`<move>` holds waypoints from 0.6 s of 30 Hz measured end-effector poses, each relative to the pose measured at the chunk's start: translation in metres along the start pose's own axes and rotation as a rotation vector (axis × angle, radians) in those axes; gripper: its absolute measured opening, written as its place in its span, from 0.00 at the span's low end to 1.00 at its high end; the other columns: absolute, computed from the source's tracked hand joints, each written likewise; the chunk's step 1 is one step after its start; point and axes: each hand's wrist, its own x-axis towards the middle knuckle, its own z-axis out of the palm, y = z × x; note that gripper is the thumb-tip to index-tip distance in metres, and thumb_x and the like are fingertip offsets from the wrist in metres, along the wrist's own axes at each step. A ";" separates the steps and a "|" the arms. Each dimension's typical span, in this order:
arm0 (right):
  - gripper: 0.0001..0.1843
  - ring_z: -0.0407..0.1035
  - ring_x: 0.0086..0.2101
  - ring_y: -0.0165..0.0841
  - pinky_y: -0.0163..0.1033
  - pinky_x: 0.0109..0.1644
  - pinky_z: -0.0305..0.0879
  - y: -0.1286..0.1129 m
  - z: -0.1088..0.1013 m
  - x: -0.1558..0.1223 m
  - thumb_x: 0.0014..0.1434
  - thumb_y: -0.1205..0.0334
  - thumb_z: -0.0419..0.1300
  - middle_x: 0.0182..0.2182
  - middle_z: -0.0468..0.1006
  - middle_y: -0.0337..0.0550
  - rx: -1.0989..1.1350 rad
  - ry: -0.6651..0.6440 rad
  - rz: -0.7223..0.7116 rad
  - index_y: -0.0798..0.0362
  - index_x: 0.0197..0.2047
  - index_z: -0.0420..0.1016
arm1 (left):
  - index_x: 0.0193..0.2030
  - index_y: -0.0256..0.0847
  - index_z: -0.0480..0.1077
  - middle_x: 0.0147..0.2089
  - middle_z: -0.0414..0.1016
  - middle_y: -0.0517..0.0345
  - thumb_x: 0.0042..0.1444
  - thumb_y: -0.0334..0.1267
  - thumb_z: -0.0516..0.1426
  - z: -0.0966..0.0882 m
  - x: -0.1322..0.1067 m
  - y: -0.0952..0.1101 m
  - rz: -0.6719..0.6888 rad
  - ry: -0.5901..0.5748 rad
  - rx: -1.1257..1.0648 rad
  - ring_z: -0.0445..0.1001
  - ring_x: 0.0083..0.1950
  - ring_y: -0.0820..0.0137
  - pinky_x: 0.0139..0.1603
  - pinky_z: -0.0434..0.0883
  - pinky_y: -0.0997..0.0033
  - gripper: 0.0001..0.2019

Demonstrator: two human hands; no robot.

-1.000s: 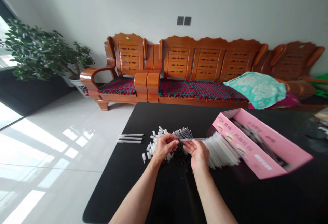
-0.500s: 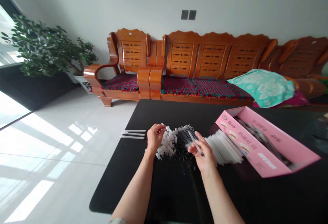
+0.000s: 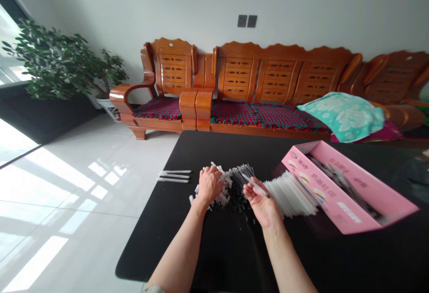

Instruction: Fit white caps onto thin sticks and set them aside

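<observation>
My left hand (image 3: pixel 209 185) rests palm down on a heap of small white caps (image 3: pixel 221 185), fingers curled into it; what it grips, if anything, is hidden. My right hand (image 3: pixel 260 200) is palm up and pinches a thin clear pen tube (image 3: pixel 257 187) that slants across its fingers. Between the hands lie a bundle of dark refills (image 3: pixel 240 174) and small black parts (image 3: pixel 237 200). A stack of clear tubes (image 3: pixel 292 189) lies just right of my right hand. All of it sits on a black table (image 3: pixel 214 257).
Three finished white pens (image 3: pixel 174 176) lie near the table's left edge. A long pink box (image 3: pixel 348 194) with dark pieces stands at the right. Beyond are a wooden sofa (image 3: pixel 268 87), a potted plant (image 3: pixel 56 65) and a glossy tiled floor (image 3: pixel 60 194).
The hands, joined on one tube a second ago, have parted. My left hand went left onto the caps; my right hand turned palm up with the tube.
</observation>
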 end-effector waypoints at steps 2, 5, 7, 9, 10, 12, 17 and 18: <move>0.16 0.79 0.33 0.35 0.39 0.41 0.77 0.000 0.003 -0.001 0.43 0.69 0.72 0.29 0.83 0.44 -0.002 0.008 0.009 0.55 0.39 0.81 | 0.40 0.42 0.77 0.45 0.76 0.49 0.52 0.37 0.62 0.001 0.000 0.000 -0.023 0.032 -0.044 0.69 0.47 0.56 0.50 0.62 0.56 0.08; 0.15 0.79 0.32 0.35 0.40 0.39 0.77 0.000 0.006 -0.001 0.46 0.62 0.72 0.28 0.82 0.44 -0.032 0.003 0.010 0.56 0.39 0.80 | 0.35 0.42 0.76 0.38 0.76 0.53 0.50 0.35 0.63 0.003 0.001 0.002 -0.087 0.105 -0.223 0.71 0.43 0.60 0.49 0.64 0.59 0.05; 0.16 0.79 0.31 0.37 0.41 0.37 0.77 0.000 0.006 -0.001 0.48 0.59 0.72 0.28 0.82 0.45 -0.066 0.000 -0.009 0.56 0.39 0.80 | 0.31 0.41 0.75 0.33 0.76 0.56 0.49 0.35 0.62 0.004 0.003 0.002 -0.164 0.154 -0.455 0.72 0.36 0.65 0.45 0.66 0.64 0.02; 0.16 0.79 0.29 0.38 0.41 0.33 0.77 -0.001 0.007 -0.001 0.47 0.57 0.72 0.27 0.82 0.46 -0.104 0.012 -0.036 0.57 0.37 0.80 | 0.32 0.40 0.74 0.29 0.74 0.59 0.50 0.37 0.63 0.005 0.005 0.004 -0.260 0.192 -0.772 0.71 0.30 0.70 0.37 0.67 0.69 0.04; 0.16 0.79 0.28 0.38 0.40 0.32 0.77 -0.001 0.008 -0.001 0.47 0.57 0.72 0.26 0.82 0.46 -0.123 0.025 -0.053 0.58 0.37 0.80 | 0.34 0.39 0.74 0.27 0.74 0.59 0.49 0.39 0.63 0.005 0.005 0.004 -0.304 0.203 -0.944 0.71 0.28 0.71 0.33 0.67 0.71 0.07; 0.16 0.79 0.27 0.39 0.40 0.30 0.77 -0.001 0.012 -0.002 0.46 0.58 0.72 0.25 0.82 0.47 -0.158 0.055 -0.090 0.58 0.36 0.80 | 0.38 0.37 0.75 0.27 0.74 0.59 0.49 0.42 0.64 0.005 0.007 0.006 -0.371 0.204 -1.258 0.71 0.27 0.72 0.29 0.68 0.73 0.13; 0.17 0.78 0.25 0.40 0.40 0.27 0.76 -0.002 0.029 -0.007 0.47 0.57 0.72 0.24 0.82 0.47 -0.235 0.101 -0.184 0.60 0.36 0.79 | 0.37 0.33 0.76 0.27 0.74 0.57 0.46 0.42 0.67 0.004 0.007 0.011 -0.445 0.123 -1.607 0.73 0.28 0.73 0.30 0.71 0.75 0.15; 0.18 0.78 0.25 0.40 0.39 0.26 0.76 -0.002 0.032 -0.008 0.47 0.56 0.72 0.24 0.82 0.48 -0.248 0.106 -0.195 0.60 0.36 0.79 | 0.36 0.33 0.76 0.26 0.74 0.57 0.45 0.42 0.68 0.004 0.006 0.011 -0.448 0.112 -1.622 0.73 0.28 0.73 0.30 0.71 0.75 0.15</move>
